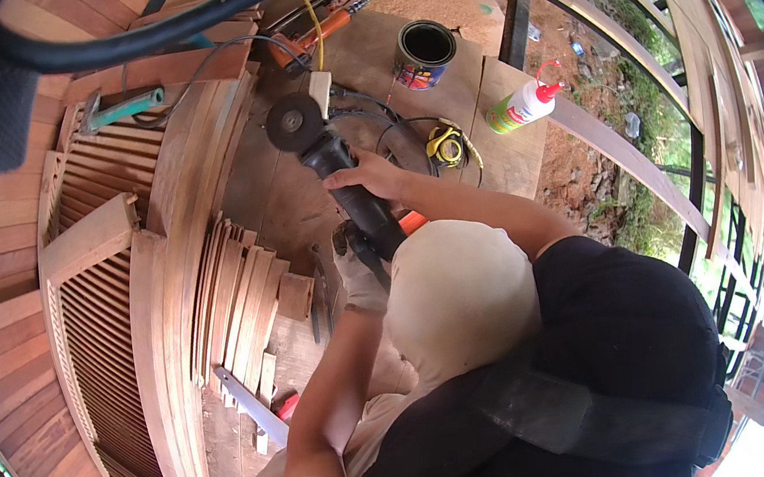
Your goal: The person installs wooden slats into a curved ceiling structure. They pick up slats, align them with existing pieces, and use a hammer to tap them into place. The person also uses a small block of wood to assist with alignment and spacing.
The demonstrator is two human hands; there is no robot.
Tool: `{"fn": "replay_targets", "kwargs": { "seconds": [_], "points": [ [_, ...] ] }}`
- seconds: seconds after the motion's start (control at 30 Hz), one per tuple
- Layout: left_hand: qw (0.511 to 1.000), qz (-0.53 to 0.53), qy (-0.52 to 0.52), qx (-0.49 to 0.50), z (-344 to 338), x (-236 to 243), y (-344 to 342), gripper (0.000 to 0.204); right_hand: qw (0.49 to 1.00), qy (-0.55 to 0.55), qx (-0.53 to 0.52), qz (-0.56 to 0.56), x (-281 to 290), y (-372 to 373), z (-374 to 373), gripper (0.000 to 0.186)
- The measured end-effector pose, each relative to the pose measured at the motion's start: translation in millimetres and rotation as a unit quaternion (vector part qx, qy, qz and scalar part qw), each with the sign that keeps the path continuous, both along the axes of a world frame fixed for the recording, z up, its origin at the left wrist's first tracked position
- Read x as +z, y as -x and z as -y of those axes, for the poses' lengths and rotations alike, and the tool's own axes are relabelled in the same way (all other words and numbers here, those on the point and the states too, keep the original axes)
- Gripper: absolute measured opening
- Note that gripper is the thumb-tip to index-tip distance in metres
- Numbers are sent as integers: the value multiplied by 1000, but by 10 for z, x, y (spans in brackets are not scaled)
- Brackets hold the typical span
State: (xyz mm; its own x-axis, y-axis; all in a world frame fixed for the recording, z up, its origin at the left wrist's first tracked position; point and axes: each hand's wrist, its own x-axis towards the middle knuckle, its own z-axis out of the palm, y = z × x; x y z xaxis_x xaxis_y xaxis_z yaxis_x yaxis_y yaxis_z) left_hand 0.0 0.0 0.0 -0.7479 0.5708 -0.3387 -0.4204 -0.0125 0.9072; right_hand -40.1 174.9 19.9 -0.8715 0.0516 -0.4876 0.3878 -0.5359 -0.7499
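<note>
An angle grinder (364,207) with a black body is held between my two hands above the wooden floor. Its round dark disc (294,125) is at the far end, tilted to the left. My right hand (370,178), bare, wraps round the body close behind the disc. Lower down, my left hand (355,279), in a white glove with dark fingertips, grips the rear of the grinder by my light-coloured knee (462,295). The left fingers are partly hidden behind the tool. A bit of orange shows beside the grinder's rear end.
Stacked wood slats (234,301) and louvred panels (106,352) stand left, with a handsaw (252,405) near the slats. Beyond lie an orange power tool (317,37) with cables, a paint can (425,53), a yellow tape measure (445,146) and a glue bottle (521,107). Earth lies past the boards.
</note>
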Motion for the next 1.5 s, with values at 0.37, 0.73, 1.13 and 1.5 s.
{"fn": "replay_targets", "kwargs": {
  "seconds": [0.37, 0.73, 1.13, 1.5],
  "points": [
    [990, 76, -121, 17, -399, -261, -8, 28, 987, -67, -141, 38, 375, -576, -738, 51],
    [986, 43, -99, 124, 392, -465, 1232, 27, 925, -228, -279, 116, 1184, -1700, -1226, 50],
    [995, -13, 14, 93, 353, -320, 1534, 23, 784, -405, -338, 327, 713, -3033, -3014, 55],
    [998, 21, 12, 66, 565, -311, 1350, 27, 749, -593, -233, 181, -1683, -2940, -4327, 61]
  ]
}}
